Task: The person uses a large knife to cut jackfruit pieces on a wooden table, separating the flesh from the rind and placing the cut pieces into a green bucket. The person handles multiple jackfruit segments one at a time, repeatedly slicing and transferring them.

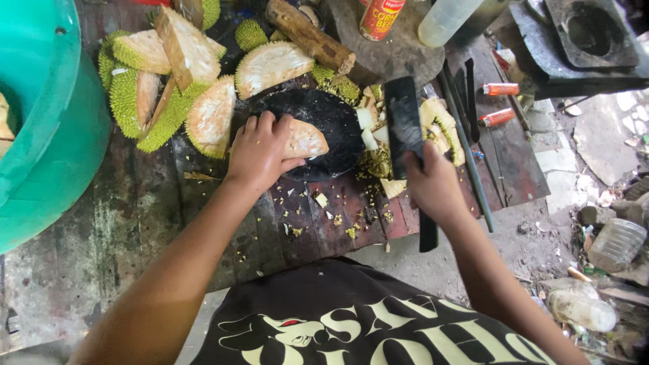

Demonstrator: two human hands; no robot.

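Note:
My left hand (260,150) presses down on a pale wedge of spiky green fruit (305,140) lying on a round black cutting board (331,122). My right hand (433,182) grips the handle of a large dark cleaver (404,125). Its broad blade stands upright just to the right of the board, above a heap of pale cut chunks and green trimmings (378,145). The wedge and the blade are apart.
Several cut pieces of the spiky green fruit (172,81) lie at the back left of the worn wooden table (135,223). A large teal tub (40,122) stands at the left. A wooden stick (307,34), a can (380,17), a bottle (449,17) and two orange lighters (500,89) sit behind.

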